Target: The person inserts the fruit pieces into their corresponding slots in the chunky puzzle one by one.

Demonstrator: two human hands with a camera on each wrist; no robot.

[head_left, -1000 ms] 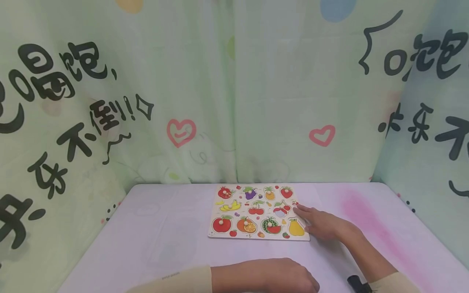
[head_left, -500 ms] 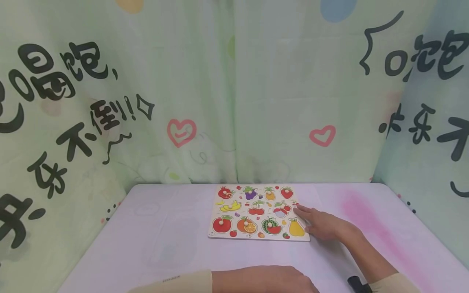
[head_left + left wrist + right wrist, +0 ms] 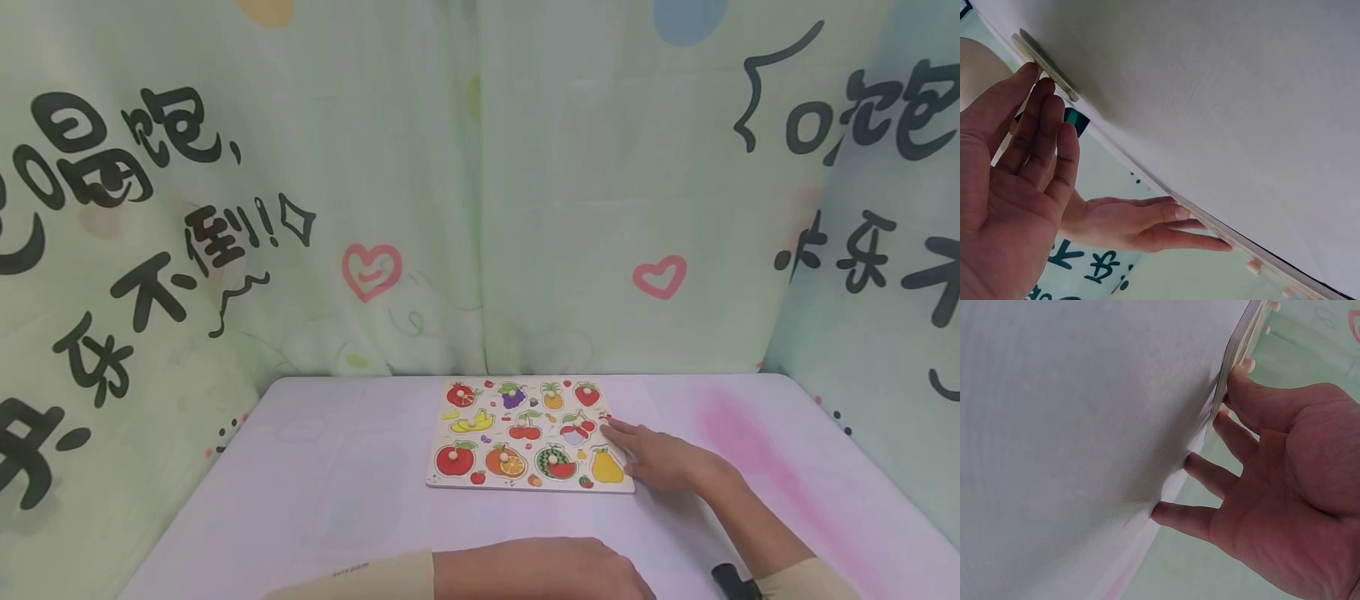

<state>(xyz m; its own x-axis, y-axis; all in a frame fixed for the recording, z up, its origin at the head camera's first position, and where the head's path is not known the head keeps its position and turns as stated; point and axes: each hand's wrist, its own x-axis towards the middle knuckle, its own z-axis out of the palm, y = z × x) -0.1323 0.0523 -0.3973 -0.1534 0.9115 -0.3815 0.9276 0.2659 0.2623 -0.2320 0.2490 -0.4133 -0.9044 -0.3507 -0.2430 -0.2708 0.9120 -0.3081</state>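
A wooden knob puzzle board (image 3: 491, 482) printed with fruit lies at the back middle of the table. My right hand (image 3: 663, 460) rests at its right edge with fingers spread; in the right wrist view, the thumb (image 3: 1254, 394) touches the board's edge and the other fingertips meet the tabletop. Low in the head view, my left hand (image 3: 573, 571) is partly cut off. The left wrist view has that hand pinching a thin flat puzzle piece (image 3: 1054, 74) between thumb and fingers, close to the table surface. The piece's printed side is hidden, so I cannot tell which fruit.
A pale lilac tablecloth (image 3: 337, 475) with a pink patch at right covers the table. Green printed curtains (image 3: 420, 167) enclose the back and sides. A dark strap-like device (image 3: 735, 582) sits at the right wrist.
My left hand has shifted slightly down toward the bottom edge since a second ago, then barely up again. The right hand and the board have stayed put.
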